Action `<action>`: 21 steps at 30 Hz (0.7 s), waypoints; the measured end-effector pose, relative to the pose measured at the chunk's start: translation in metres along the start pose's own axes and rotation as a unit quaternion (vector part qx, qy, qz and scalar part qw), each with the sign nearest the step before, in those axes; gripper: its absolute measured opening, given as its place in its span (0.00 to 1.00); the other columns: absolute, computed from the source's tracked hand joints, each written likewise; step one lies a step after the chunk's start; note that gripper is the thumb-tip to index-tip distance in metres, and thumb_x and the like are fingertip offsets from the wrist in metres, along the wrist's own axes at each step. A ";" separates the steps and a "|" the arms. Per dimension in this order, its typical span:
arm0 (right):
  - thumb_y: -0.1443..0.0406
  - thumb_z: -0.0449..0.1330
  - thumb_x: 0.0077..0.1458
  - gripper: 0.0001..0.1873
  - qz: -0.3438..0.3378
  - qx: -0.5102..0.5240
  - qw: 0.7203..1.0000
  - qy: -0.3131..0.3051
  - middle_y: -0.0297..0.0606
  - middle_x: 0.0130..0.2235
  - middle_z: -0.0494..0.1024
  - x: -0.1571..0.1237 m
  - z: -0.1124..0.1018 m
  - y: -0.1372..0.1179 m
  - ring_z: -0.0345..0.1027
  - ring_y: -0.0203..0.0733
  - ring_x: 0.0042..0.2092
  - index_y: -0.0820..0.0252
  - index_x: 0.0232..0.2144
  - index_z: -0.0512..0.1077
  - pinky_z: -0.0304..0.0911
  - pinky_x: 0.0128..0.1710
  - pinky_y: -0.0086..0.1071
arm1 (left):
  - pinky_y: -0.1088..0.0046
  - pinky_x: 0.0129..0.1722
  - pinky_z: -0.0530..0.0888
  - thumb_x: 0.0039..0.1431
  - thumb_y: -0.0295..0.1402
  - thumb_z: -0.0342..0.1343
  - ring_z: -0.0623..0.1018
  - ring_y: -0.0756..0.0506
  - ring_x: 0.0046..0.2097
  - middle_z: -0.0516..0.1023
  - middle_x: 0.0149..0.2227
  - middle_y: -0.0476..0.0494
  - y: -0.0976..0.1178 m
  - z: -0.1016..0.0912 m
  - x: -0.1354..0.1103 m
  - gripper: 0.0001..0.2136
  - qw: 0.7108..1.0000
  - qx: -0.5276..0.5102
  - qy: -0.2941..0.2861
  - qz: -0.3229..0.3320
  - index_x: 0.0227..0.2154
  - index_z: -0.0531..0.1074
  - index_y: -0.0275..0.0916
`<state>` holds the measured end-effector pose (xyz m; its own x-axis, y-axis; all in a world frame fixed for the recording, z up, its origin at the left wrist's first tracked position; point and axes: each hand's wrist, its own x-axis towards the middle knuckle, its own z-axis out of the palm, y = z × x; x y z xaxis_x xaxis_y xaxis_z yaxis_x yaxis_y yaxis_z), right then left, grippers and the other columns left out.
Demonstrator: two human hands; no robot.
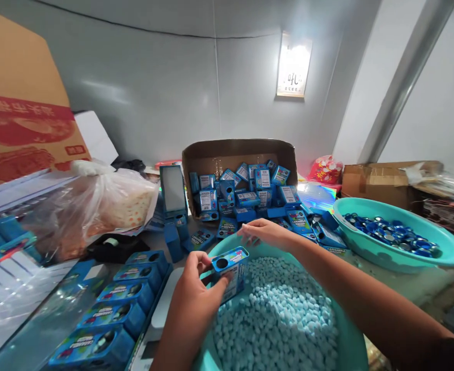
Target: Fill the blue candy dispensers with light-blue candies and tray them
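My left hand (196, 299) grips a small blue printed box (230, 272) with a round hole in its top, held upright over a teal basin (350, 340) full of pale blue tablets (277, 319). My right hand (263, 233) reaches across the basin's far rim, fingers curled, close to the loose blue boxes (227, 226) lying just beyond. Whether it holds anything I cannot tell.
An open cardboard carton (238, 152) heaped with blue boxes stands behind. A second teal basin (393, 252) of blue round caps sits at right. A row of blue boxes (119, 304) lines a tray at lower left, beside a plastic bag (95, 206) and a phone (173, 188).
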<state>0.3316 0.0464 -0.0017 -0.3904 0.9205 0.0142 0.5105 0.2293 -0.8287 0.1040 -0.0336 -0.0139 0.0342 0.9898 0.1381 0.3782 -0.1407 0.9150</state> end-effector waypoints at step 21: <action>0.60 0.75 0.30 0.20 0.099 -0.169 0.974 -0.117 0.30 0.18 0.66 -0.069 0.087 0.001 0.53 0.33 0.17 0.58 0.28 0.77 0.51 0.16 0.32 | 0.74 0.28 0.60 0.56 0.42 0.55 0.67 0.47 0.26 0.65 0.25 0.56 0.001 0.001 -0.002 0.13 0.991 0.135 -0.010 0.015 0.31 0.55 0.45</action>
<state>0.2922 -0.0441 -0.0516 -0.4020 0.8695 -0.2869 0.8012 0.1824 -0.5699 0.1057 -0.0359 -0.0136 0.0671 0.9859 0.1533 0.6109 -0.1620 0.7750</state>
